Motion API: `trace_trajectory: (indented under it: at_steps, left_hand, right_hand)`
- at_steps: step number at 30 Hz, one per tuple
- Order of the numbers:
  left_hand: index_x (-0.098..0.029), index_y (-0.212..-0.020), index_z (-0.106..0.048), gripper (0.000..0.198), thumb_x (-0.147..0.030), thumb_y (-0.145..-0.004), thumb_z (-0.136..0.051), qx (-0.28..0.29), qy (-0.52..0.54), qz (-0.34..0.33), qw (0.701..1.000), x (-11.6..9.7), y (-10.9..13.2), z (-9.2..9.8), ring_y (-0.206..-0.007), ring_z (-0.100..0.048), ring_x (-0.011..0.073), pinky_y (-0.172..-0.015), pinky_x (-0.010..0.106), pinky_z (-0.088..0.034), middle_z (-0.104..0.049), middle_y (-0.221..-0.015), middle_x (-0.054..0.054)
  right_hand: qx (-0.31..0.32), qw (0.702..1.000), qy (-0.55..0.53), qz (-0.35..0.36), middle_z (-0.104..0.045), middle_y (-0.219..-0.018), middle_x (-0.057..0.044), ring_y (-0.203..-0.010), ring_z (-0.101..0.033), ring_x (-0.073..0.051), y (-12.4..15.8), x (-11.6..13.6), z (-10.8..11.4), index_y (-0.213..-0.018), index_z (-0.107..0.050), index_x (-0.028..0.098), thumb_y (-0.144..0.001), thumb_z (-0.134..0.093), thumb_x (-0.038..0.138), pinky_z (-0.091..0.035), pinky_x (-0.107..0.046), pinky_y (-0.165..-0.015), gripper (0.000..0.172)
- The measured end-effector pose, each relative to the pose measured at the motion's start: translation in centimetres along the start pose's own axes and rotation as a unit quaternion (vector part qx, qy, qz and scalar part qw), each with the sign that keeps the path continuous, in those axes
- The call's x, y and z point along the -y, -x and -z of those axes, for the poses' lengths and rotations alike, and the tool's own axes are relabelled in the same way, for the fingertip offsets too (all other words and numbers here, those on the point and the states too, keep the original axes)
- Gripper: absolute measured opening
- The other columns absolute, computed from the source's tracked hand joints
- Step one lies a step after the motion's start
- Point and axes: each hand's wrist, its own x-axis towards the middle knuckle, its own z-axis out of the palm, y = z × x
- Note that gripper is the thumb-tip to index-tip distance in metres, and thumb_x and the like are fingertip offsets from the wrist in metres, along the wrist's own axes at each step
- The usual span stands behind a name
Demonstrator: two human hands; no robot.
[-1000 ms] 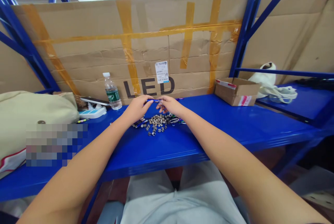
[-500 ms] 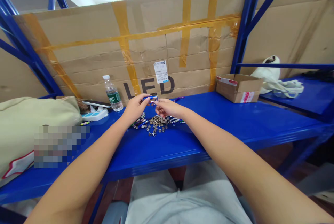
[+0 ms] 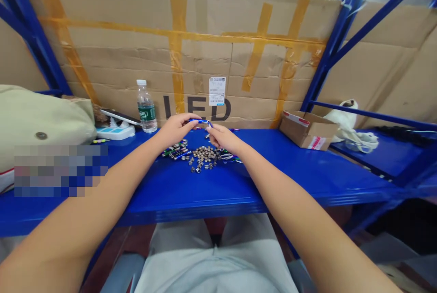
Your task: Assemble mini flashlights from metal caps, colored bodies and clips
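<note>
Main risk: the blue tube [image 3: 200, 121] slipping from the fingertips and dropping onto the heap of silver metal parts [image 3: 204, 157] just below the grip. Likely causes: a twist or pull with too little pinch pressure, or damp skin on a smooth, narrow surface. A drop there could scatter the parts, and any rounded ones might roll along the glossy blue shelf [image 3: 218, 195] and over its front edge. Second risk: a wrist sinking and brushing the heap or the green-and-black cylinders [image 3: 175, 148] just under the left hand, knocking them out of their loose group.

Left hand [image 3: 175, 130] palm down, fingers curled, thumb and fingertips closed on the tube's left end. Right hand [image 3: 223, 139] angled inward, fingertips at the tube's right end, though firm hold or light touch impossible to tell at this size. Tube roughly level between the two hands, above the far side of the heap. Both forearms reaching forward from low in the view and converging in a narrow V toward the grip. Water bottle [image 3: 146, 107] well left of the grip, cardboard box [image 3: 307, 131] well right of it.
</note>
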Motion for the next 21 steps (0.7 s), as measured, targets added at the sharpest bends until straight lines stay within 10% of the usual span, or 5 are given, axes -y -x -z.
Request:
trace_trajectory:
  at_steps: [13,21]
  left_hand:
    - [-0.020,-0.109,-0.063,0.026,-0.031,-0.091,-0.048,0.026,-0.084,-0.115,0.990,0.0,0.0,0.5,-0.090,-0.062,0.0156,-0.082,0.030,-0.049,-0.069,-0.102,0.005]
    - [-0.020,-0.109,-0.063,0.028,-0.033,-0.092,-0.046,0.117,-0.116,-0.166,0.972,0.2,0.0,0.1,-0.096,-0.062,0.0176,-0.088,0.031,-0.047,-0.068,-0.102,0.006]
  right_hand:
    - [-0.059,0.994,0.093,0.010,-0.040,-0.046,0.005,-0.045,-0.038,-0.009,-0.6,-0.3,-0.1,-0.063,-0.038,0.020,-0.093,-0.031,0.031,-0.033,-0.022,-0.050,0.033]
    - [-0.065,0.949,0.308,0.002,-0.066,-0.083,-0.007,-0.072,-0.056,-0.017,-0.5,-0.2,2.2,-0.081,-0.054,0.017,-0.089,-0.038,0.025,-0.040,-0.026,-0.064,0.019]
